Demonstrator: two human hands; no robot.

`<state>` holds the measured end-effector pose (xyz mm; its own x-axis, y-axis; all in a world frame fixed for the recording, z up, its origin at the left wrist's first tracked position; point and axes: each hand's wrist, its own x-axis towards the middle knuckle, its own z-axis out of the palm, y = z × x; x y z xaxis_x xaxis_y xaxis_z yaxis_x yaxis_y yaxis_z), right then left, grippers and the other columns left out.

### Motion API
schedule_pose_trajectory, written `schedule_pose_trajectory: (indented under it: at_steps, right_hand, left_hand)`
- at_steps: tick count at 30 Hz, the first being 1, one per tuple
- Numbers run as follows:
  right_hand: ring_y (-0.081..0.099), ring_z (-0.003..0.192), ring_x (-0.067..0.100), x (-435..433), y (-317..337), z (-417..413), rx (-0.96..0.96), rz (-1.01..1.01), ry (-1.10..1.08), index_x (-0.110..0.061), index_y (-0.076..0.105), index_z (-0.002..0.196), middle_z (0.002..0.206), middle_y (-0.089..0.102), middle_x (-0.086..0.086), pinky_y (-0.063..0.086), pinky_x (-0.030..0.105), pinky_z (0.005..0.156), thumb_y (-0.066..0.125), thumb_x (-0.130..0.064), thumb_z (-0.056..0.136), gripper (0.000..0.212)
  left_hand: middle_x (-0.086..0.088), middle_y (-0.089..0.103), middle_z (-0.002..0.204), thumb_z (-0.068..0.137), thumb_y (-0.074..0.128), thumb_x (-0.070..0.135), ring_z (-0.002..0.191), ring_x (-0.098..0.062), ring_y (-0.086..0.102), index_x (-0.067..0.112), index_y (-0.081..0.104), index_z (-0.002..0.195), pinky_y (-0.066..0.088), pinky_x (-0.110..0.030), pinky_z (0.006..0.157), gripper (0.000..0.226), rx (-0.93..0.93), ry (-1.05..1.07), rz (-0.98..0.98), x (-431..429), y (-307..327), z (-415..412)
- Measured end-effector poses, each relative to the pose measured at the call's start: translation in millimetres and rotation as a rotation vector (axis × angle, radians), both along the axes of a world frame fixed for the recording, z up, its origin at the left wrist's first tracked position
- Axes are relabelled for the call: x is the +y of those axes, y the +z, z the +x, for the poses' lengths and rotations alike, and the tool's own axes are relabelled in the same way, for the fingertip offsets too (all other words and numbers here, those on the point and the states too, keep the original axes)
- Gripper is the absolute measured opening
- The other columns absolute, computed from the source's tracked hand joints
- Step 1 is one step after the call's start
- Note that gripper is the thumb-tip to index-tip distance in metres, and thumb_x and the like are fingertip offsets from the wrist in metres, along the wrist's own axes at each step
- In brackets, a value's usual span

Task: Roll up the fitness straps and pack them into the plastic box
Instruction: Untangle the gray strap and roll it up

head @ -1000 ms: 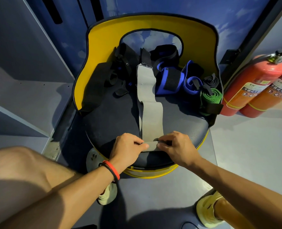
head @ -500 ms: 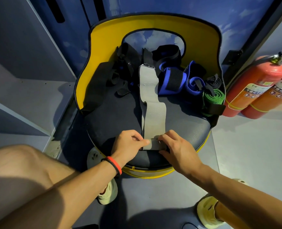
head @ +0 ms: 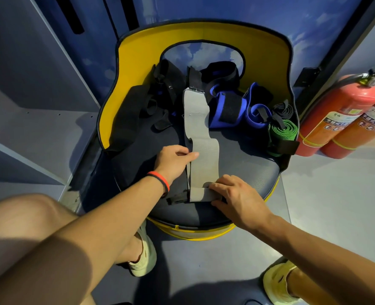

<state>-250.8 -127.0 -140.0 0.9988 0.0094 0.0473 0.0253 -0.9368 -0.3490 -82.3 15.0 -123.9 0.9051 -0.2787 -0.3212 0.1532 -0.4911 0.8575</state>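
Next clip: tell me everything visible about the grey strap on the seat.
The grey strap is a wide, woven-looking band lying lengthwise on the dark seat, kinked midway. Its far end meets a black piece. Its near end is folded over, gripped by the right hand; the left hand pinches its left edge.

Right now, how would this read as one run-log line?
step: rolling grey strap | right hand: fingers pinch rolled near end | left hand: on strap's edge, mid-length | surface: padded seat

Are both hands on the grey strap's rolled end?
No, only the right hand grips the rolled end of the grey strap; the left hand touches its edge farther up.
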Motion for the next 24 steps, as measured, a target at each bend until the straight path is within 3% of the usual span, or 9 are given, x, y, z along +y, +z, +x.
schedule_pose_trajectory:
  at_steps: [4,7,12,18,21,24]
  right_hand:
    - [0.06,0.11,0.023,-2,1,0,0.015,0.028,0.023,-0.022,0.06,0.141,0.121,0.062,-0.001,0.059,0.039,0.083,0.066,-0.032,0.097,0.045]
    - [0.059,0.113,0.023,-5,1,1,0.04,0.029,0.054,-0.022,0.057,0.143,0.126,0.06,0.0,0.058,0.04,0.087,0.06,-0.033,0.1,0.044]
    - [0.058,0.112,0.021,-13,8,8,0.103,0.042,0.136,-0.019,0.056,0.143,0.128,0.058,0.001,0.054,0.036,0.092,0.057,-0.032,0.102,0.043]
    - [0.054,0.111,0.02,-20,13,17,0.161,0.056,0.219,-0.019,0.058,0.143,0.127,0.053,0.0,0.048,0.031,0.095,0.054,-0.032,0.104,0.041]
    - [0.052,0.104,0.022,-18,9,15,0.095,0.029,0.225,-0.018,0.061,0.139,0.124,0.051,-0.001,0.05,0.035,0.092,0.051,-0.03,0.104,0.039]
    - [0.056,0.098,0.025,-13,8,15,0.082,0.005,0.262,-0.02,0.054,0.146,0.126,0.059,0.002,0.052,0.035,0.089,0.041,-0.024,0.104,0.044]
  left_hand:
    - [0.0,0.072,0.09,0.082,0.083,0.016,0.091,-0.018,0.069,0.016,0.075,0.085,0.06,-0.041,0.089,0.009,0.056,0.073,-0.015,-12,-6,7]
    - [-0.014,0.074,0.1,0.083,0.081,0.006,0.092,-0.023,0.071,0.007,0.071,0.084,0.061,-0.034,0.077,0.01,0.182,0.158,-0.054,-11,-9,12]
    - [-0.012,0.071,0.091,0.082,0.079,-0.003,0.08,-0.016,0.069,0.002,0.07,0.082,0.058,-0.022,0.062,0.011,0.244,0.178,-0.105,-6,-3,12]
    - [-0.013,0.07,0.088,0.08,0.079,-0.002,0.077,-0.021,0.071,0.01,0.06,0.093,0.064,-0.036,0.072,0.025,0.089,0.179,-0.086,-1,-16,7]
    - [-0.005,0.067,0.076,0.082,0.077,0.004,0.066,-0.018,0.068,0.015,0.055,0.086,0.064,-0.045,0.072,0.025,-0.067,0.122,-0.013,0,-21,3]
    - [-0.002,0.068,0.074,0.086,0.075,0.011,0.071,-0.02,0.07,0.02,0.059,0.078,0.063,-0.046,0.068,0.02,-0.168,0.077,0.028,-1,-25,-2]
